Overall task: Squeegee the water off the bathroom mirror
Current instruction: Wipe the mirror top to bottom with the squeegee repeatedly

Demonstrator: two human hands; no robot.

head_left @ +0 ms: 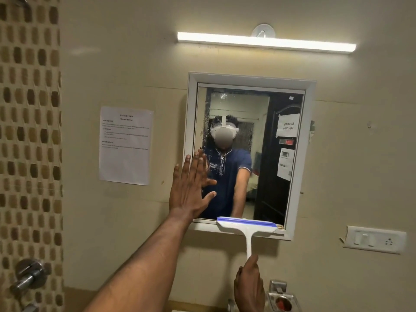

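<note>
A white-framed mirror (279,154) hangs on the beige wall, with water streaks and droplets on its left and upper glass. My left hand (191,185) is flat, fingers spread, against the mirror's left frame and lower-left glass. My right hand (249,287) grips the bottom of the white handle of a squeegee (247,227). Its blue-edged blade lies level at the mirror's bottom edge, over the lower frame. The mirror reflects a person in a dark blue shirt wearing a white headset.
A printed paper sheet (126,145) is stuck to the wall left of the mirror. A lit tube light (265,42) sits above it. A switch and socket plate (373,239) is at lower right. Metal taps (29,275) jut from the mosaic tiles at left; a chrome fixture (281,298) is below.
</note>
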